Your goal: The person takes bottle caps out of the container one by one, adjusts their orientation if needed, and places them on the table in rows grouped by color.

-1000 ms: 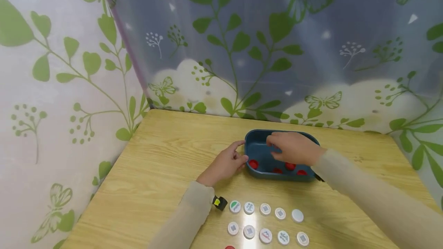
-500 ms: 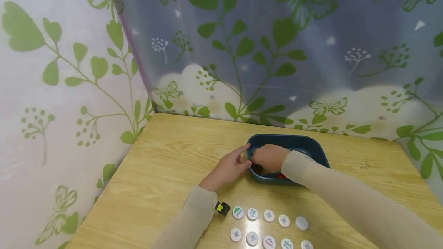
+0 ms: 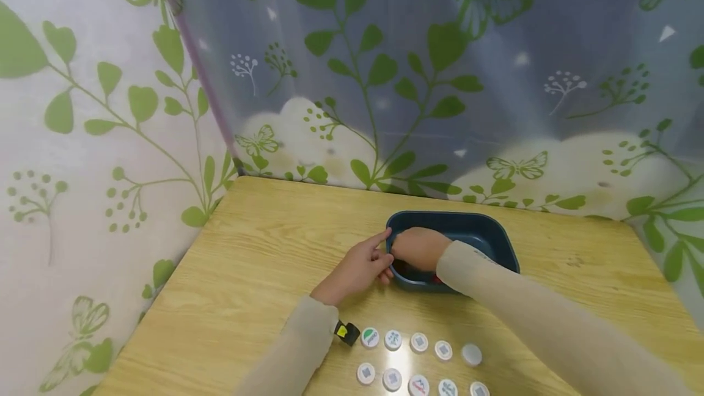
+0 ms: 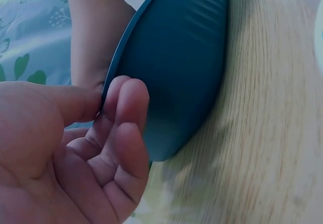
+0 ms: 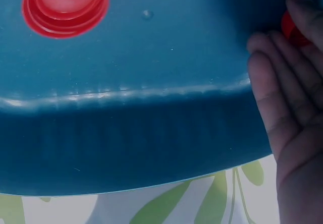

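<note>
A dark blue plastic basin (image 3: 495,238) rests on the wooden table. My left hand (image 3: 354,269) pinches its left rim, thumb on the edge and fingertips against the outer wall. Inside the basin, at its left end, my right hand (image 3: 422,248) reaches down to the bottom. The right wrist view has a red plastic cap (image 5: 292,30) between that hand's thumb and fingers, partly hidden by them. Another red cap (image 5: 66,1) lies on the basin floor. From the head view, the hand and sleeve cover most of the basin's contents.
Several white round caps with printed tops (image 3: 419,342) lie in two rows on the table (image 3: 264,249), in front of the basin. Behind the table hangs a leaf-patterned curtain (image 3: 385,109), and another patterned sheet (image 3: 110,170) stands at the left.
My right hand has moved left and down into the basin's left end, where a red cap lay, and now holds a red cap. The left hand stays at the rim.
</note>
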The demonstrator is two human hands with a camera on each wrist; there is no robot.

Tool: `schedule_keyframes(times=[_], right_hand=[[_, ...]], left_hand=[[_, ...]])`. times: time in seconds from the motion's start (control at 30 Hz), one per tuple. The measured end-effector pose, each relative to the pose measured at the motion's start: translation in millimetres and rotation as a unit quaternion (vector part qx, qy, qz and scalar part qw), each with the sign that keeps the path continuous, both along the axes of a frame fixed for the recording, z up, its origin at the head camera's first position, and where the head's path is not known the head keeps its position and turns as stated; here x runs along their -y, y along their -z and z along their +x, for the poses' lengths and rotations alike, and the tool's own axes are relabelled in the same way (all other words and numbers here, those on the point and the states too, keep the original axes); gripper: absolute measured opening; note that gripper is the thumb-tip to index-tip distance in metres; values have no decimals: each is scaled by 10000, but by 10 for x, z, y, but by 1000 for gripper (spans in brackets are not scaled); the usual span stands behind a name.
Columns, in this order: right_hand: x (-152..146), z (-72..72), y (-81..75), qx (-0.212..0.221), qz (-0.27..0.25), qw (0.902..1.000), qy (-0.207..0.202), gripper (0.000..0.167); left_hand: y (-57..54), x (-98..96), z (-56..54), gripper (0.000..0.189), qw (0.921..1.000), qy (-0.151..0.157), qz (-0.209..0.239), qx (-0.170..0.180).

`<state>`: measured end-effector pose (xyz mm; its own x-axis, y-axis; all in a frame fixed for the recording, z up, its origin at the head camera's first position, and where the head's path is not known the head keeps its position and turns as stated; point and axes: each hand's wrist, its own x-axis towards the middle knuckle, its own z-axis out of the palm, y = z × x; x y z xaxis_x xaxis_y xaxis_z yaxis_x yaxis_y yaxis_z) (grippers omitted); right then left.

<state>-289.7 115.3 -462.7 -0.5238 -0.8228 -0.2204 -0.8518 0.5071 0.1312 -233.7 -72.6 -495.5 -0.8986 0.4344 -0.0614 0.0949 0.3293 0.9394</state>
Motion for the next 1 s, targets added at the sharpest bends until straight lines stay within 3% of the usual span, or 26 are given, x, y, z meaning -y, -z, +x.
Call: schedule_keyframes(times=[0.13,0.27,0.5,0.7,0.87,1.0], right_hand=[[45,5,9,-159,-39,9999,21,18],[30,28,18,-203,-95,9997,73,17],[5,67,6,-220,-105,9996,141,18],[20,79,-18,-164,-287,9992,229,16],[20,91,-30,-90,-200,9990,384,12],[6,70,21,-191,-191,9989,383,10]], left_hand=[[-38,16,1,62,9997,-68,168,141],[-54,1,4,63,9999,57,72,103],[-139,-50,-1,64,9967,298,-721,-242],[-151,-48,-50,82,9881,425,-1384,-521],[-149,-7,-70,98,9898,549,-1249,-413],[-148,6,-62,100,9926,547,-1057,-252]])
